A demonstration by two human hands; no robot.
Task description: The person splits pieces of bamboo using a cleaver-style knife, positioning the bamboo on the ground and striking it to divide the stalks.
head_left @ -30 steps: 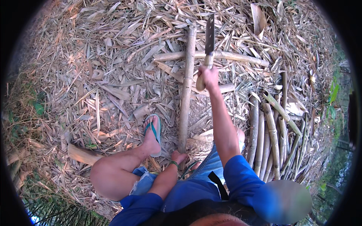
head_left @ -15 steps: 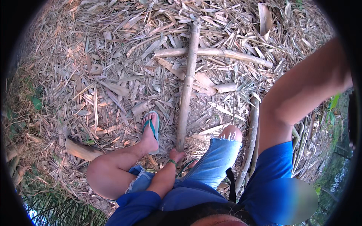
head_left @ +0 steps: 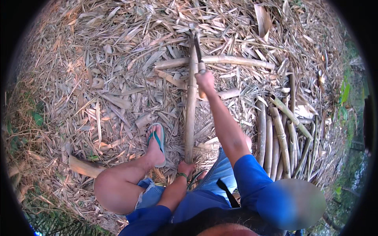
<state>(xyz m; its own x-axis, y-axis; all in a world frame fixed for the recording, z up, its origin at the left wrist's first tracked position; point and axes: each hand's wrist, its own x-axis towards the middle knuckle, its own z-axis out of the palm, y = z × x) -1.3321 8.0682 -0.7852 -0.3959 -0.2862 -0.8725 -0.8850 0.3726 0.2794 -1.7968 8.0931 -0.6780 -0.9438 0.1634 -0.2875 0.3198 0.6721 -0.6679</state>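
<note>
Two-handed, working along a bamboo pole [head_left: 189, 118] lying up the middle of the frame; clasping its lower end in the left hand [head_left: 186, 168] at lower centre; clenching the right hand [head_left: 205, 81] around the handle of a knife [head_left: 199, 55] at upper centre, just right of the pole, and holding the blade at its upper end. Seeing a pale branch [head_left: 236, 60] crossing beneath, a sandalled foot [head_left: 156, 152] at left, and stacked poles [head_left: 262, 129] at right.

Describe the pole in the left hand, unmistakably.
On the leaf litter, find the crosswise pole. The long pole crosses over it, its near end in the left hand. Unlike the piled poles at right, it is held.
</note>
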